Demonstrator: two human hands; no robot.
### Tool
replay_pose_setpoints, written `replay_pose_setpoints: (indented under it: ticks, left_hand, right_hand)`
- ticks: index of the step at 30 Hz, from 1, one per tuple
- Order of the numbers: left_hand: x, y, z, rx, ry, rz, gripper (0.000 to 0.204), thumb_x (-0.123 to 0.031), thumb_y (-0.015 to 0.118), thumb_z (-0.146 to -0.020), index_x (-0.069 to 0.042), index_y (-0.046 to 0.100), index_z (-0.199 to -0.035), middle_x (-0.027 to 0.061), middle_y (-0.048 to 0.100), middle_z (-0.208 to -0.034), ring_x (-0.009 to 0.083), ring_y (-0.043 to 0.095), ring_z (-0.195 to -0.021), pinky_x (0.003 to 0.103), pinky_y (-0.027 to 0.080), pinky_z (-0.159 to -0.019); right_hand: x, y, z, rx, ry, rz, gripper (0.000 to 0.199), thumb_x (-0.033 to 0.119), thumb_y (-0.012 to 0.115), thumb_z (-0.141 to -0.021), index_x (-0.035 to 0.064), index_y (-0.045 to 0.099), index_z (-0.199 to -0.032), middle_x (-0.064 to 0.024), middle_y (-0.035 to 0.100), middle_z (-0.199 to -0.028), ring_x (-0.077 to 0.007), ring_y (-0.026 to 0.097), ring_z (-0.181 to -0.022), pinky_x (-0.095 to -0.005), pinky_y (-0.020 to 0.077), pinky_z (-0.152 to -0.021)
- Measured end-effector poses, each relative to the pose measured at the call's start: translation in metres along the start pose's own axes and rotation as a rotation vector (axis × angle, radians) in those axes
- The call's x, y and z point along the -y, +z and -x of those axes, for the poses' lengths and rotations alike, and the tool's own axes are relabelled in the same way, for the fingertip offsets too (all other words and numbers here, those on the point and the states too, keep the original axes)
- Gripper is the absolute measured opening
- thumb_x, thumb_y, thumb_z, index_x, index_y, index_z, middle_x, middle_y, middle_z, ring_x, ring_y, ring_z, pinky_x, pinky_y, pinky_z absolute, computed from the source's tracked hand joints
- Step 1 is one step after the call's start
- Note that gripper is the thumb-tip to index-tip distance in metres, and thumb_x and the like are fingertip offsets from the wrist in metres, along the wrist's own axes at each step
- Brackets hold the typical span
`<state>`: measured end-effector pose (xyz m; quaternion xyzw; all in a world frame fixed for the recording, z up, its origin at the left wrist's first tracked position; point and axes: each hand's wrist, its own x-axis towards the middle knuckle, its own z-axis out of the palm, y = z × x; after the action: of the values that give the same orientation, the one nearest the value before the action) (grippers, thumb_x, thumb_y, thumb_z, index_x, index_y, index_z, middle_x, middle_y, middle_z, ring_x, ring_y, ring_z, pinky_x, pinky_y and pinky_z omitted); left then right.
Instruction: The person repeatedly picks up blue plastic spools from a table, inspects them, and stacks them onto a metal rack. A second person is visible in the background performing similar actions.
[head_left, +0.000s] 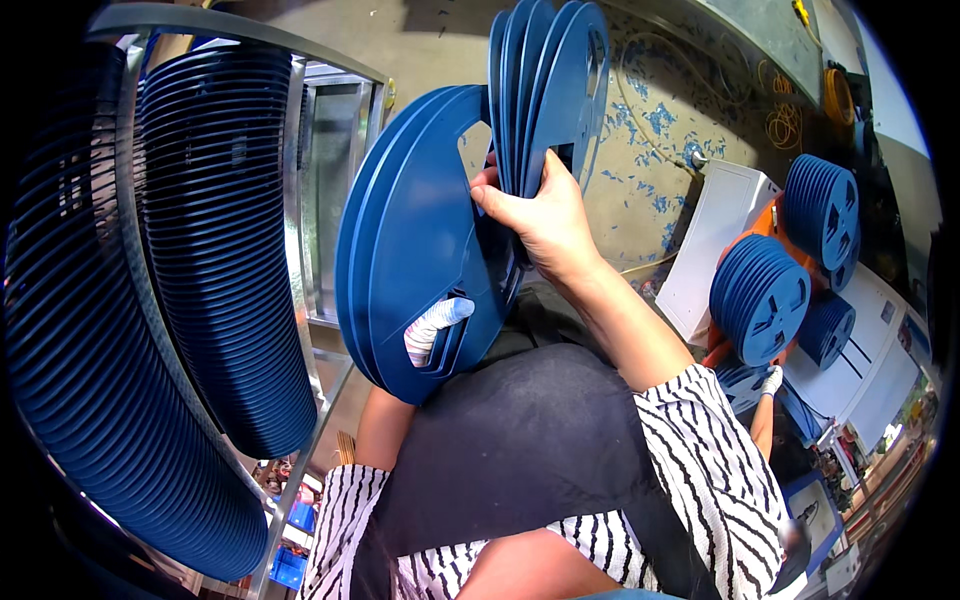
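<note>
Viewed down my remote feed, two bunches of blue plastic discs are held upright on edge just beyond a black apron (520, 450). My right grip (550, 215) is clamped on the farther bunch (545, 90), digits on both sides of its near edge, a hold that I judge lets one hand carry several thin plates while their far edges fan apart. My left grip (437, 325) is closed on the nearer bunch (420, 210), cloth-covered fingers poking through a cutout; I take the opening to serve as a handle for wide, smooth plates, though the palm is hidden behind them. The bunches overlap at mid-scene; I cannot tell whether they touch. At left, a metal rack (291, 200) stores long rows of discs (220, 250) edge-on, likely to keep each within reach. At right, beside a white cabinet (715, 245), stand stacked reels (760, 300), with a co-worker's gloved hand (773, 380) just beside them on the near side.
</note>
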<state>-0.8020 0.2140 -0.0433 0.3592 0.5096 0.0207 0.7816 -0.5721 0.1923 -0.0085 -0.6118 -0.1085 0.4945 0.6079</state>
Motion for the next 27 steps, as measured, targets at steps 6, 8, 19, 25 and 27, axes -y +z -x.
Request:
replay_pose_setpoints:
  ticks: [6, 8, 19, 25, 27]
  left_hand:
    - [-0.005, 0.007, -0.005, 0.064, -0.086, 0.088, 0.031, -0.016, 0.079, -0.077, -0.004, 0.063, -0.101, 0.0033, 0.063, -0.094, 0.0153, 0.061, -0.086, 0.028, 0.053, -0.077]
    - [-0.007, 0.01, -0.006, 0.076, -0.131, 0.126, 0.031, -0.016, 0.079, -0.077, -0.004, 0.063, -0.102, 0.0034, 0.063, -0.094, 0.0153, 0.061, -0.086, 0.028, 0.053, -0.078]
    - [-0.02, 0.024, -0.016, 0.188, -0.019, 0.16, 0.044, -0.02, 0.078, -0.078, -0.002, 0.059, -0.114, 0.0076, 0.063, -0.105, 0.0183, 0.062, -0.093, 0.029, 0.053, -0.083]
    - [-0.022, 0.018, -0.031, 0.348, 0.017, 0.511, 0.068, -0.031, 0.076, -0.076, 0.002, 0.049, -0.129, 0.0126, 0.059, -0.116, 0.0223, 0.059, -0.105, 0.036, 0.049, -0.094]
    - [-0.015, 0.012, -0.035, 0.358, -0.008, 0.761, 0.069, -0.026, 0.074, -0.078, 0.004, 0.045, -0.133, 0.0157, 0.055, -0.124, 0.0259, 0.056, -0.112, 0.037, 0.045, -0.099]
  right_hand:
    - [0.003, -0.004, -0.001, -0.019, 0.043, -0.067, 0.031, 0.009, 0.072, -0.077, 0.0014, 0.056, -0.102, -0.0053, 0.065, -0.089, -0.0123, 0.062, -0.083, -0.0282, 0.0508, -0.081]
    - [-0.001, -0.005, -0.003, -0.011, 0.059, -0.067, 0.03, 0.009, 0.072, -0.076, 0.001, 0.057, -0.101, -0.0057, 0.065, -0.09, -0.0126, 0.062, -0.084, -0.0282, 0.0505, -0.081]
    - [-0.016, -0.01, -0.014, -0.108, 0.013, 0.03, 0.037, 0.006, 0.073, -0.076, 0.0001, 0.053, -0.106, -0.0052, 0.062, -0.088, -0.0118, 0.06, -0.079, -0.0265, 0.0494, -0.076]
    - [-0.007, -0.054, -0.014, -0.2, 0.06, -0.245, 0.03, 0.022, 0.068, -0.086, 0.0012, 0.056, -0.103, -0.0007, 0.057, -0.077, -0.01, 0.052, -0.067, -0.0236, 0.0412, -0.063]
    - [-0.016, -0.092, -0.011, -0.106, 0.037, -0.488, 0.04, 0.041, 0.057, -0.095, 0.0016, 0.055, -0.102, 0.0031, 0.042, -0.065, -0.0083, 0.037, -0.056, -0.0238, 0.0296, -0.054]
